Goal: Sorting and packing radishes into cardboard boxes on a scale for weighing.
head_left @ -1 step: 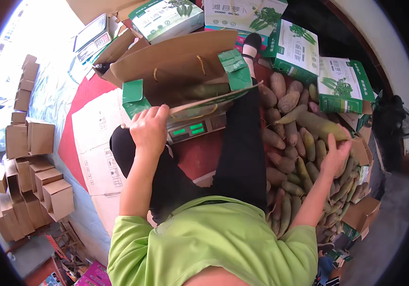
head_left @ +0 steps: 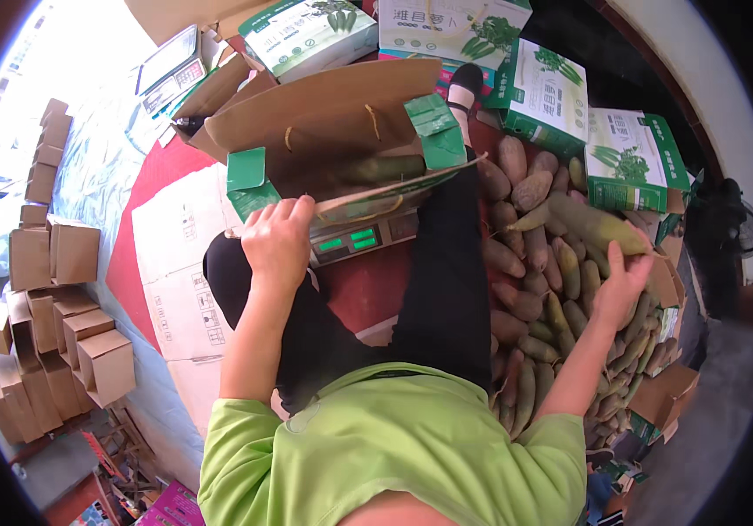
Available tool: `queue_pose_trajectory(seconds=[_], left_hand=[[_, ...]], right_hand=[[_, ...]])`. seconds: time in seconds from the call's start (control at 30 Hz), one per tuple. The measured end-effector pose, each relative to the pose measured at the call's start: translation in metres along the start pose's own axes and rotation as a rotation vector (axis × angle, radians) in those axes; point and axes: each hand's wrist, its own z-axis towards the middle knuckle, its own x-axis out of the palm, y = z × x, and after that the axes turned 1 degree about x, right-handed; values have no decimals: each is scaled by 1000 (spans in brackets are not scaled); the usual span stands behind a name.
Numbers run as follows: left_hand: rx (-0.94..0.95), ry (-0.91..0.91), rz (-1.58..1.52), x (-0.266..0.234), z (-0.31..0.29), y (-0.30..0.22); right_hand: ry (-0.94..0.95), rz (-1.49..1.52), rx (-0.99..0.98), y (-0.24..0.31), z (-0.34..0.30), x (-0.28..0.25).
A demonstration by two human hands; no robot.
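Note:
An open cardboard carton (head_left: 253, 114) with green corner flaps and yellow rope handles stands in front of me on a weighing scale (head_left: 328, 248), whose green display is lit. At least one green radish (head_left: 385, 168) lies inside it; the near panel hides part of the inside. My left hand (head_left: 278, 237) is closed over the near left edge of that panel. Off to the right, my right hand (head_left: 622, 285) grips the thick end of a large green radish (head_left: 588, 223), its thin tip pointing left. The held radish is over a big pile of radishes (head_left: 503, 256).
Printed white-and-green boxes (head_left: 543, 92) line the far side. Another scale (head_left: 170, 66) sits at the far left. Flattened cardboard (head_left: 188, 298) covers the floor by my left knee. Several small brown cartons (head_left: 104, 368) stand farther left. My black-shod foot (head_left: 462, 88) rests beyond the pile.

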Motion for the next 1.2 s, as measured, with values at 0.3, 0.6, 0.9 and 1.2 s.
queue_pose_trajectory(seconds=[0.3, 0.6, 0.9, 1.2], left_hand=[[28, -41, -52, -3, -3, 6], [19, -13, -90, -3, 2, 2], [-56, 13, 16, 3, 0, 4], [-99, 23, 20, 5, 1, -2]], right_hand=[[413, 371, -185, 88, 30, 144], [740, 178, -135, 72, -4, 268], [621, -93, -148, 35, 3, 263], [168, 209, 88, -32, -30, 119]])
